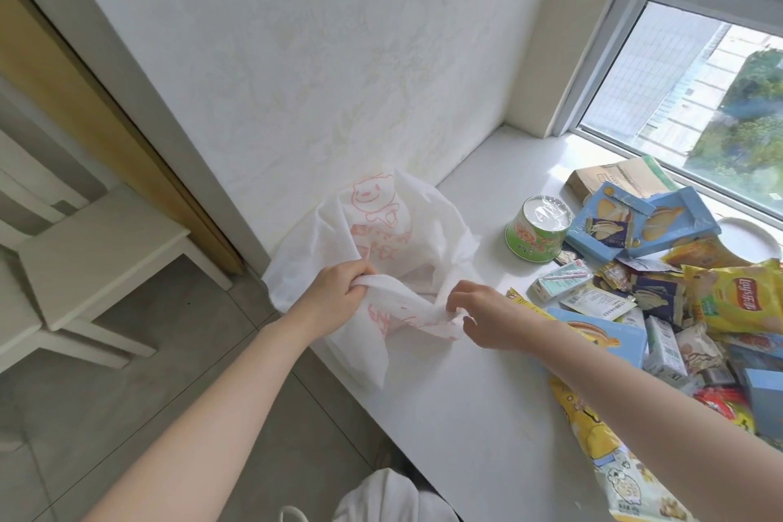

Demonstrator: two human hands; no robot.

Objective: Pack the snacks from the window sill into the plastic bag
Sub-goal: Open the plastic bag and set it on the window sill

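Opening the bag mouth is judged the step in hand; no snack shows inside it yet

Risks, as judged:
- plastic bag [381, 233]: white film with red print, centre of frame, standing on the left end of the window sill [445, 415] against the wall. Its near side hangs over the sill's front edge toward the floor. Limp stock: it may slump closed once a hand lets go, or slide off the edge if weight lands on the overhanging side
- bag rim: bunched tight in both grips, so a hard pull apart could stretch or tear it
- snacks [661, 301]: a loose heap at the right of frame, well short of the bag. The right forearm lies across a long yellow packet [601, 449] at lower right, and a careless sweep could push packets off the sill
- green cup [538, 231]: tilted, nearest the bag, leaning toward the blue boxes [644, 225]. Being round, it may roll if nudged

Hands:
- left hand [334, 292]: left of centre, fingers curled tight, clamped on a twisted fold of the near rim
- right hand [478, 316]: right of centre, thumb and fingers pinching the other end of the same rim
- spacing: hands apart, the rim drawn between them; neither touches a snack
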